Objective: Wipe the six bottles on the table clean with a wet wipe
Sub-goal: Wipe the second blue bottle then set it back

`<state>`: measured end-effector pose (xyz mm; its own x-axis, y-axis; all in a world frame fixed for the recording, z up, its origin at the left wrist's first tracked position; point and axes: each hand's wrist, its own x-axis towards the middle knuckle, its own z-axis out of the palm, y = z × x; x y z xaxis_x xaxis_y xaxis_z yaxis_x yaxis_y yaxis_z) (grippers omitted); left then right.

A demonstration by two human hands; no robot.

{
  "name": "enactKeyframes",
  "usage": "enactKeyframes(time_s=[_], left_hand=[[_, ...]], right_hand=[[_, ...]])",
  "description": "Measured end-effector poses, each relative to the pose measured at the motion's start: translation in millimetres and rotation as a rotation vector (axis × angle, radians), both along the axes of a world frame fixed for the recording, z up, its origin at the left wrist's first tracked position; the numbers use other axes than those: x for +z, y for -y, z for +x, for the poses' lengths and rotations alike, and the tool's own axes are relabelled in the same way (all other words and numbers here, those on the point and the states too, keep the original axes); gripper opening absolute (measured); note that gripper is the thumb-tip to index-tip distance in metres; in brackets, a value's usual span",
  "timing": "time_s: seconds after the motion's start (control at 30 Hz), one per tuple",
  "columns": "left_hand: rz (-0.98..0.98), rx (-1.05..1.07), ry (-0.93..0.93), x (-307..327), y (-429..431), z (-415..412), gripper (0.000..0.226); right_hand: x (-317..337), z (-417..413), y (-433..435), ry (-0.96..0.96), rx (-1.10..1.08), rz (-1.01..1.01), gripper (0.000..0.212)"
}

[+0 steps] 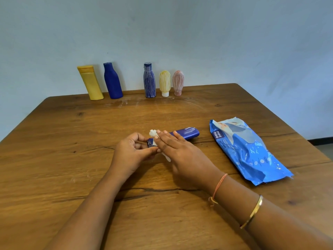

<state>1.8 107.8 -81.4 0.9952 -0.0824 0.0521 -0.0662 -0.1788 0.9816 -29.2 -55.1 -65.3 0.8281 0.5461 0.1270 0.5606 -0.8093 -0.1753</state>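
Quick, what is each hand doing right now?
Left hand: closed, holding the end of the blue bottle.
Right hand: open, flat fingers pressing the wet wipe onto that bottle.

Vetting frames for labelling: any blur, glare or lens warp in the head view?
Head view: soft, even light, no blown glare, only a mild sheen on the wipes pack; wide-angle warp likely makes the yellow bottle look tilted; left hand and right hand slightly soft, not smeared.
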Motion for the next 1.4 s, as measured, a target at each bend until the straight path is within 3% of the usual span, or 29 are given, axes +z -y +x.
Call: enactKeyframes(time_s=[0.27,0.4,0.57,0.73,0.9,1.17,1.4], left_hand=[[0.150,-0.036,0.026,-0.7,-5.1,3.0,0.032],[0.244,-0.077,0.031,-3.2,-5.8,2.7,0.032],[0.206,-0.169,0.039,-8.1,-8.0,4.5,0.032],[0.351,-0.169,0.068,-5.1,-8.7,2.0,0.030],[0.370,-0.172,0.118,-1.4,-8.2,-0.1,0.028],[0.411,-0.158,0.161,-3.6,-9.5,-0.8,0.028],[0.464,-0.146,0.169,-8.2,-11.2,3.5,0.027]], right_hand=[[-2.3,16.7,36.9,-0.083,-0.381,0.124,0.060],[-4.0,8.4,17.1,-0.070,-0.292,0.109,0.061],[-6.4,-2.2,-4.4,-0.068,-0.092,0.059,0.063],[-10.1,6.1,22.8,-0.086,-0.291,0.119,0.061],[-4.6,13.8,42.7,-0.112,-0.495,0.124,0.059],[-7.3,-1.8,1.1,-0.107,-0.197,0.078,0.066],[-7.7,8.8,37.2,-0.124,-0.481,0.089,0.064]])
